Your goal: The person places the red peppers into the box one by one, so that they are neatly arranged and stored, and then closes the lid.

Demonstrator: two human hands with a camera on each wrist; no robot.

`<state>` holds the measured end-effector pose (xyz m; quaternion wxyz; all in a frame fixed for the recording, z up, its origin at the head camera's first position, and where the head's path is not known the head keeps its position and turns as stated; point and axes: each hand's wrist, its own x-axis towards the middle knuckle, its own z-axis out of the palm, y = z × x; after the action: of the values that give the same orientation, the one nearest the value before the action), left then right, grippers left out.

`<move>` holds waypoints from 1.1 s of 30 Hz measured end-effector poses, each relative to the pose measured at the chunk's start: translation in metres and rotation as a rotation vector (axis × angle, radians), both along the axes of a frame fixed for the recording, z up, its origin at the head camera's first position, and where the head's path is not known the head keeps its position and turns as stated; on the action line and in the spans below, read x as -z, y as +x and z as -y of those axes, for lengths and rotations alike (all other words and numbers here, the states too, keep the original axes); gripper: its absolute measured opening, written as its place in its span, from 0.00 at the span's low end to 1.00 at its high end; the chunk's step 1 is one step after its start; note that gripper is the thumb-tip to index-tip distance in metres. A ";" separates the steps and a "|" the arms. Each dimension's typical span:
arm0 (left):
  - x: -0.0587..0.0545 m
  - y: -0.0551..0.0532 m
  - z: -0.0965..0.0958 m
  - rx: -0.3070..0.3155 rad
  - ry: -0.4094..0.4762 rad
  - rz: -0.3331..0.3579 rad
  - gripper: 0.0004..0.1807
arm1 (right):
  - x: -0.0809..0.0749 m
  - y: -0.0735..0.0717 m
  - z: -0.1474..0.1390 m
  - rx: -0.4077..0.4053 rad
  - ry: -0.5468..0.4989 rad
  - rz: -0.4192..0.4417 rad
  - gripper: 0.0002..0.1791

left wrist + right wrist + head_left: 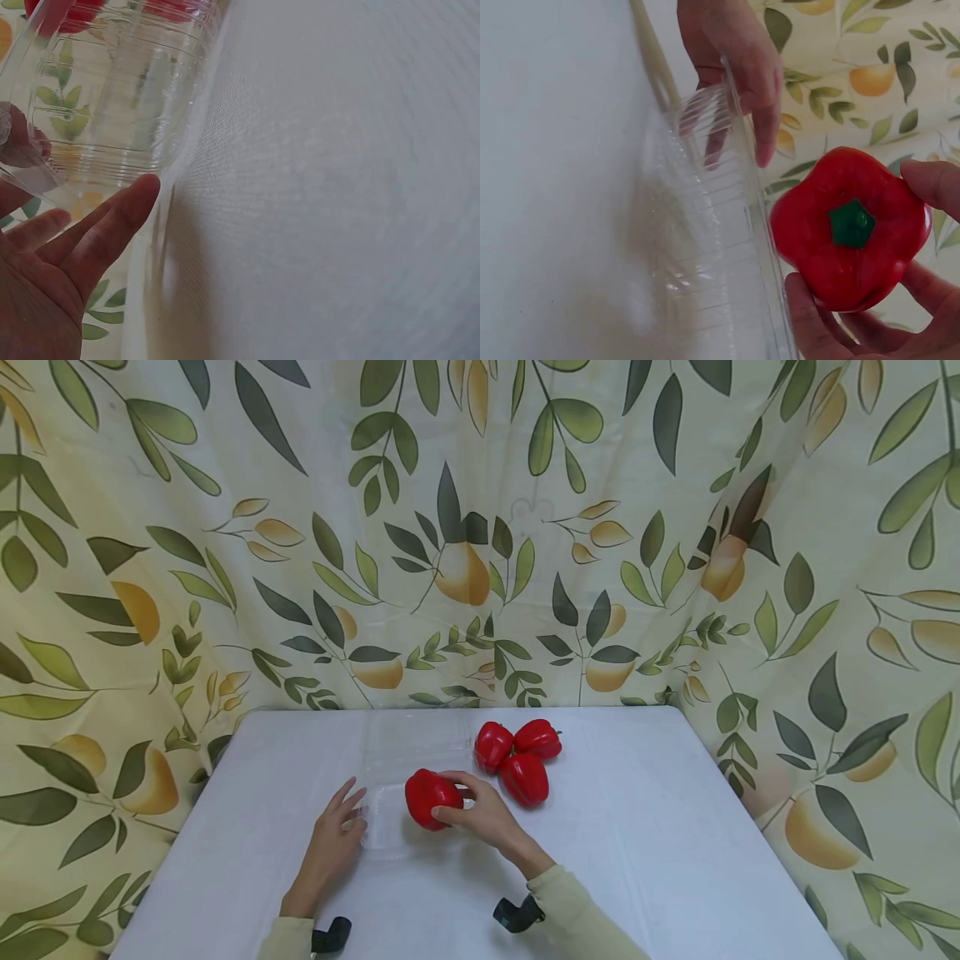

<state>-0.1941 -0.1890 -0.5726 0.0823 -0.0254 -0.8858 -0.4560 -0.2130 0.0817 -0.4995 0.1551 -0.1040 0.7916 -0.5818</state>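
Thumb and fingers of my right hand grip a red bell pepper by its side. In the right wrist view the pepper hangs beside the rim of a clear plastic container, its green stem toward the camera. From above, the pepper overlaps the container, which lies on the table. My left hand is at the container's left side, its fingers fairly straight and touching the clear wall. Through the plastic, part of the left hand shows in the left wrist view.
Three more red bell peppers, one in front and two behind, sit together right of the container. A clear lid-like panel lies behind it. The white table meets a leaf-patterned curtain.
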 end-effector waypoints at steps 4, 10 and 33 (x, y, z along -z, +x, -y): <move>0.000 0.000 0.000 -0.005 -0.002 0.021 0.27 | 0.002 -0.004 0.005 -0.010 0.012 0.011 0.37; -0.001 0.001 -0.002 -0.013 -0.018 0.041 0.26 | 0.004 -0.008 0.011 -0.034 0.023 0.011 0.38; -0.004 0.001 -0.003 -0.013 -0.019 0.030 0.26 | 0.014 -0.032 0.031 0.000 0.063 -0.012 0.34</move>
<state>-0.1927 -0.1861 -0.5686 0.0719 -0.0138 -0.8914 -0.4474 -0.2455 0.0504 -0.5135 0.1536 -0.1023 0.8105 -0.5559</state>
